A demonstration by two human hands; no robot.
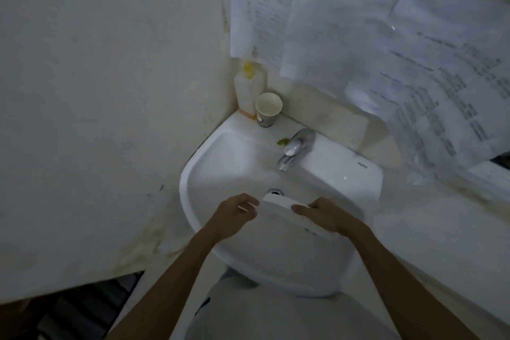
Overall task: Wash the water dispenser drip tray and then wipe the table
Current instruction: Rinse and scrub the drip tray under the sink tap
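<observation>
Two hands hold a white drip tray (287, 215) over the basin of a white sink (220, 163), the landmark for all positions below. The tray sits above the near half of the basin, just in front of the drain (275, 191), tilted with its far edge raised.

Left hand (234, 215): positioned at the left end of the tray, fingers curled toward its edge. Whether the fingertips actually press on the tray cannot be told from this view.

Right hand (328, 215): closed on the right part of the tray, fingers laid over its upper edge, palm against its side.

Both forearms reach in from the near rim of the sink.

Items on the sink's rear ledge:
- Faucet (294, 149), chrome, single lever, at the middle of the rear ledge, spout pointing into the basin. No running water is visible.
- Paper cup (268, 109), upright, at the far left corner of the ledge.
- Soap bottle (249, 87), translucent with a yellow cap, upright, just behind and left of the cup, against the wall corner.
- Small yellowish stain (283, 142), on the ledge just left of the faucet base.

Printed sheets of paper (345, 36) hang on the wall above and behind the sink, overlapping one another. A plain white wall (110, 91) stands at the sink's left side, stained near its lower edge
</observation>
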